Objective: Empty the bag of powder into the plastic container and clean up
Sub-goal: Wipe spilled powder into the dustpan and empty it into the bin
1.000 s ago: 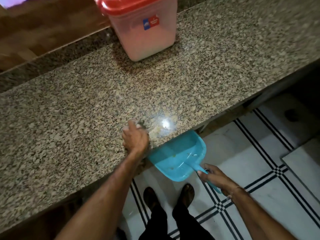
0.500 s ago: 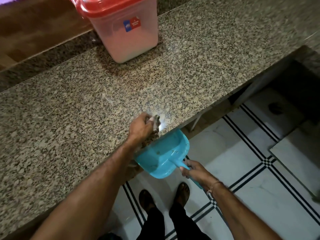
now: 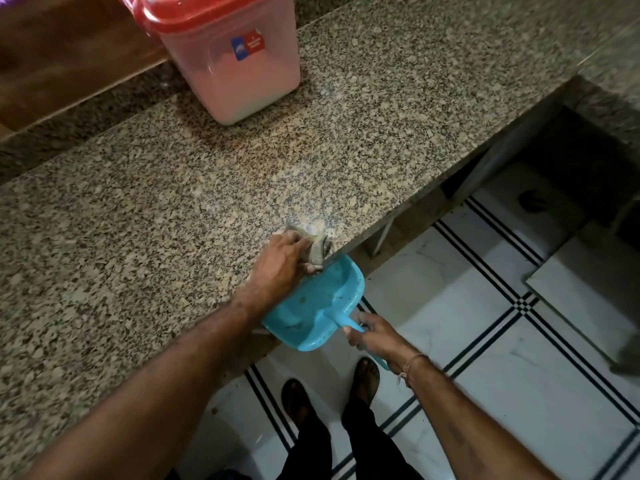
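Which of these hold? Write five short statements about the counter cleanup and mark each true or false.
1. The left hand presses a cloth at the edge of the counter. True.
2. The right hand holds the blue dustpan by its handle. True.
3. The dustpan rests on top of the counter. False: it is held below the counter's edge.
4. The plastic container has no lid. False: a red lid covers it.
5. The container is empty. False: pale powder shows through its wall.
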